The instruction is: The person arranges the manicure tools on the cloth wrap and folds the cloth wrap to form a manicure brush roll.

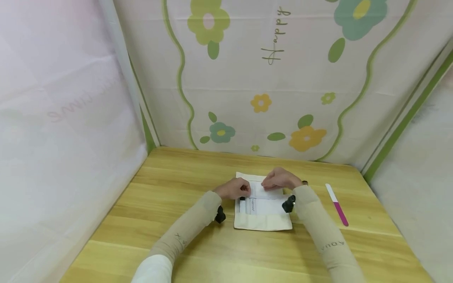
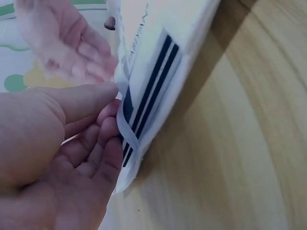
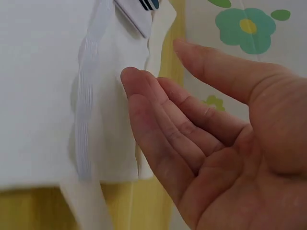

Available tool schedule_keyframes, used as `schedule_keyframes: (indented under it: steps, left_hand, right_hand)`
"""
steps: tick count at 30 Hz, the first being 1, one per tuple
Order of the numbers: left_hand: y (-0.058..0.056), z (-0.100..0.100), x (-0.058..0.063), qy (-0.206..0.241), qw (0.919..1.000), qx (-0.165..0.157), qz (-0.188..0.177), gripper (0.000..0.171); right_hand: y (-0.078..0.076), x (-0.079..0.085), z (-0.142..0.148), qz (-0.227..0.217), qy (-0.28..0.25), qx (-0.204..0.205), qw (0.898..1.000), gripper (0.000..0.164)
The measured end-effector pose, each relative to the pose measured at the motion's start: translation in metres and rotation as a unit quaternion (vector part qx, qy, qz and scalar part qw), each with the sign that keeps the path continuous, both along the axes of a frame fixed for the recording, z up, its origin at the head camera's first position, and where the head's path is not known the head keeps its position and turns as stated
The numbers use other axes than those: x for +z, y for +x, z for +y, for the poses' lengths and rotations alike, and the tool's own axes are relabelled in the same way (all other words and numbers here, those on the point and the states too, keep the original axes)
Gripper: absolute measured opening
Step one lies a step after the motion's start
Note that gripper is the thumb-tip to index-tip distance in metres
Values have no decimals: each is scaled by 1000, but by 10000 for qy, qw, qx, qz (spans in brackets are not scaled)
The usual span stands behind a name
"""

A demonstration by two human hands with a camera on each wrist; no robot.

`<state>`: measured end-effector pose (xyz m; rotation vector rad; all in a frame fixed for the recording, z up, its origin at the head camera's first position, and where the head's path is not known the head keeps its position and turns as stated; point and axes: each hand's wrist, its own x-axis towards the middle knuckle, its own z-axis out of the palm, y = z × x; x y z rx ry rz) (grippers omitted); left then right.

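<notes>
A white cloth case (image 1: 262, 223) lies opened flat on the table, with a pale elastic band (image 3: 85, 105) running across it. Under the band, near the left edge, sit slim white items with black stripes (image 2: 152, 86); beside them is a white piece with small dark lettering (image 1: 253, 206). My left hand (image 1: 235, 188) pinches the elastic band between thumb and fingers beside the striped items. Over the case's far right part, my right hand (image 1: 281, 179) hovers with fingers loosely bent and thumb apart, holding nothing in the right wrist view (image 3: 206, 124).
A nail file (image 1: 337, 205), white at one end and magenta at the other, lies to the right on the wooden table (image 1: 170, 173). Fabric walls with printed flowers (image 1: 306, 138) stand behind and at both sides. Both wrists carry black cameras (image 1: 220, 214).
</notes>
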<state>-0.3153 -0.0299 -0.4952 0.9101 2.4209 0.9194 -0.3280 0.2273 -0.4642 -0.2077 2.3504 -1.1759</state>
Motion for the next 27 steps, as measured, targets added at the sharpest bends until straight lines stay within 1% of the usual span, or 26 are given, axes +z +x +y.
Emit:
schedule_keyframes:
  steps: [2,4,8,12,15,19,23,27]
  left_hand:
    - [-2,1,0,22,10000,30,-32,11]
    - [-2,2,1,23,10000,8,-51,11]
    - [-3,5,5,61,10000,-52,-36,11]
    - [-2,13,11,107,9999,-88,-35,10]
    - [1,16,12,101,9999,-107,-72,11]
    - [1,23,9,-13,9999,-160,19,11]
    - [0,31,5,-252,9993,-186,179,10]
    - [0,39,1,-462,9984,-205,245,9]
  right_hand:
    - [6,7,19,97,117,-2,9999,31]
    - [15,15,41,259,292,89,9992,37]
    - [37,28,88,534,639,96,9965,44]
    - [58,37,131,661,844,-76,9942,49]
    - [68,38,157,909,1105,-123,9896,52]
    - [82,37,187,1265,1600,-195,9788,52]
    - [92,32,213,1342,1836,-390,9730,52]
    - [99,22,235,1372,1965,-616,9689,52]
